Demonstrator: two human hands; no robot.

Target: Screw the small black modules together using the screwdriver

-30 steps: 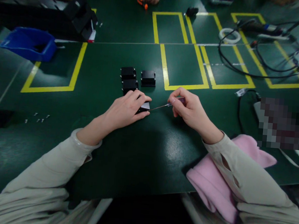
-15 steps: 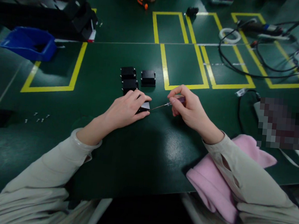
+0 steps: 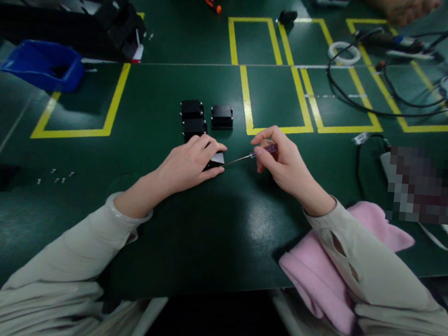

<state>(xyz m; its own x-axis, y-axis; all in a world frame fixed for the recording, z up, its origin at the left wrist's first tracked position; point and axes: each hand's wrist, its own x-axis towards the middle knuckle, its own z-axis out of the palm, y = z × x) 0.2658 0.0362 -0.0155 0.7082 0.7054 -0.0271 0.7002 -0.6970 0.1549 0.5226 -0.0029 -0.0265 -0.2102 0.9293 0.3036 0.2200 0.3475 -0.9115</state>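
Note:
My left hand [image 3: 187, 164] grips a small black box [image 3: 217, 160] against the green table, its fingers over the top and its thumb along the near side. Much of that box is hidden beneath the hand. In my right hand [image 3: 283, 162] is a screwdriver [image 3: 242, 159], held by its dark handle between thumb and fingers. Its thin shaft points left, with the tip at the right corner of the held box. Just beyond my left hand stand more black boxes [image 3: 192, 109] with shiny screws at their edges, and another such box [image 3: 222, 116] sits apart to their right.
Several loose screws [image 3: 63, 180] lie at left, near a blue bin [image 3: 44, 66] and black trays [image 3: 115, 17]. A pink cloth [image 3: 317, 270] lies under my right forearm. Cables [image 3: 329, 78] and a tape roll [image 3: 344, 53] are at right. A co-worker's hands [image 3: 414, 9] are across the table.
Across the table, one of the co-worker's hands has moved to the far right, above the cables. My own hands, the screwdriver and the boxes stay almost exactly in place.

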